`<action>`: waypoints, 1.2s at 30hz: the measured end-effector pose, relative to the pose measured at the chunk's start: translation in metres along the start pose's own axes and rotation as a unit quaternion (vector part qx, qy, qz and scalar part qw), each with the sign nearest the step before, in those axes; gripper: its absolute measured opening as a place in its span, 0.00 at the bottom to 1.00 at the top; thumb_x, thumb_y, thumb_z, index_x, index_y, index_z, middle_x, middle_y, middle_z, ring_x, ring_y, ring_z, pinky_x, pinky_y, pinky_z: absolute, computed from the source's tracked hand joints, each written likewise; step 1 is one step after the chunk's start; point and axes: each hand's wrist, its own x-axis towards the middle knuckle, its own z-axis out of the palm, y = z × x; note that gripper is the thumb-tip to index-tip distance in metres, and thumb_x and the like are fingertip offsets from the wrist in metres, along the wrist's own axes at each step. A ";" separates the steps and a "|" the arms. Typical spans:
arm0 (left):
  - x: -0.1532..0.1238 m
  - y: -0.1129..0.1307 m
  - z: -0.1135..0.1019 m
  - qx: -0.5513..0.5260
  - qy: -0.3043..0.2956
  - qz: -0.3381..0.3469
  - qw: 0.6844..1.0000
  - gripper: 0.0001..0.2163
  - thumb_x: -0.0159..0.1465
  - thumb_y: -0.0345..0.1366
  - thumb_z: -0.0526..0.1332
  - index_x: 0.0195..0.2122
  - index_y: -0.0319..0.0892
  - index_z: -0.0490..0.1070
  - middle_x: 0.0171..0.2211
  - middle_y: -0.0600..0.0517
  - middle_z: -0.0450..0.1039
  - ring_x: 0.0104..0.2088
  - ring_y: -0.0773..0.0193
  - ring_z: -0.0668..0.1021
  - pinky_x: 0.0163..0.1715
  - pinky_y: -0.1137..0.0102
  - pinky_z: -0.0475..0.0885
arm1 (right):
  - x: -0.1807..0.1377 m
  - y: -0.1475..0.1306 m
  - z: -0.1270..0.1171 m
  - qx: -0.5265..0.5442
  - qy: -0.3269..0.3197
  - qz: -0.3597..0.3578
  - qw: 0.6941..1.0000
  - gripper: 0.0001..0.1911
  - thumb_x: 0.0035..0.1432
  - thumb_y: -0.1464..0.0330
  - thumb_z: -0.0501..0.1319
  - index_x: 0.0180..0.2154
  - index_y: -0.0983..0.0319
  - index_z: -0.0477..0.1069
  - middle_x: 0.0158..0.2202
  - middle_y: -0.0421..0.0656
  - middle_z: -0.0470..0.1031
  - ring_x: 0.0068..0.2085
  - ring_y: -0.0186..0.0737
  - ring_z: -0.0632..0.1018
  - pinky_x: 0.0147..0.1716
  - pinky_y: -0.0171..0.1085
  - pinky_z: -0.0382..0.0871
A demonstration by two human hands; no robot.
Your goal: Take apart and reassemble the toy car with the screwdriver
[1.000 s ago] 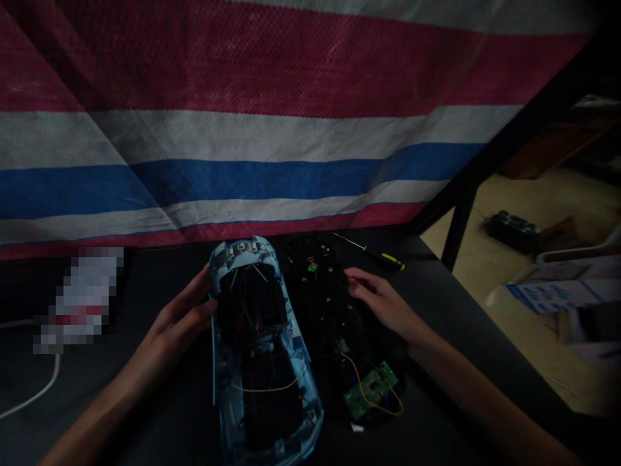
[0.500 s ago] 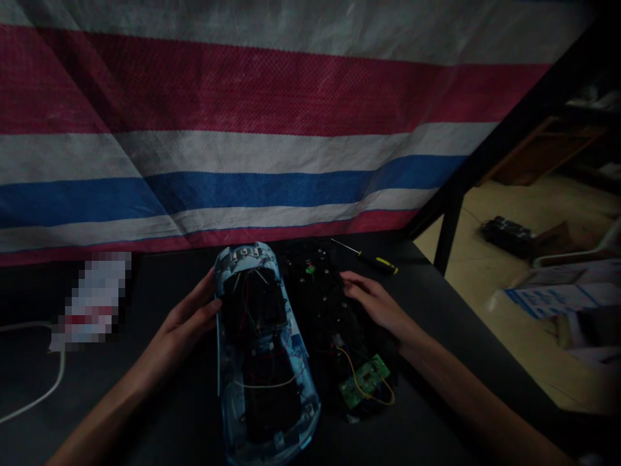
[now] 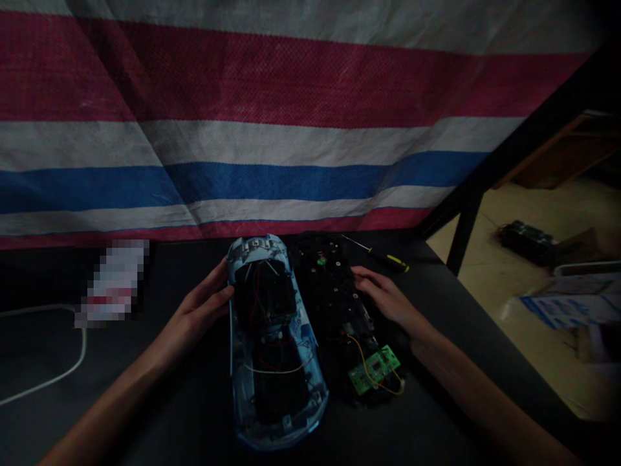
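A light-blue toy car body shell (image 3: 272, 327) lies upside down on the dark table, its inside and thin wires facing up. My left hand (image 3: 206, 304) grips its left side near the far end, thumb at the rim and the other fingertips partly hidden. Right beside the shell lies a black toy car chassis (image 3: 334, 294). A green circuit board (image 3: 374, 370) with a yellow wire rests over its near end. My right hand (image 3: 383, 298) holds the chassis by its right edge, fingers bent against the side and some of them hidden.
A screwdriver (image 3: 388, 259) with a black and yellow handle lies at the back right of the table (image 3: 466, 336). To the left are a blurred-out pale item (image 3: 116, 278) and a white cable (image 3: 80, 356). A striped sheet (image 3: 291, 149) hangs behind; boxes stand on the floor at right.
The whole view has shifted, so that the table and everything on it appear slightly further right and higher. Both hands keep their places on the shell and the chassis.
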 end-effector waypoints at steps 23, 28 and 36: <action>-0.001 0.000 0.000 0.007 -0.013 -0.009 1.000 0.35 0.64 0.48 0.70 0.71 0.58 0.61 0.75 0.54 0.54 0.74 0.41 0.58 0.69 0.51 0.64 | 0.001 -0.002 0.000 0.018 -0.002 -0.009 1.000 0.17 0.53 0.58 0.65 0.43 0.57 0.80 0.34 0.39 0.78 0.36 0.41 0.75 0.36 0.38 0.66; 0.000 -0.001 -0.001 0.006 -0.019 -0.006 1.000 0.33 0.65 0.47 0.69 0.71 0.60 0.63 0.75 0.58 0.54 0.75 0.44 0.57 0.69 0.54 0.66 | -0.001 -0.003 0.001 0.014 -0.005 -0.012 1.000 0.17 0.53 0.59 0.64 0.43 0.56 0.81 0.34 0.40 0.80 0.36 0.43 0.76 0.37 0.40 0.67; -0.001 0.000 0.001 -0.008 -0.031 -0.001 0.999 0.33 0.67 0.44 0.67 0.72 0.56 0.60 0.75 0.56 0.55 0.74 0.44 0.60 0.69 0.55 0.66 | 0.000 -0.001 0.001 0.036 0.007 0.002 0.999 0.17 0.52 0.59 0.66 0.43 0.58 0.81 0.32 0.39 0.79 0.34 0.41 0.76 0.34 0.38 0.66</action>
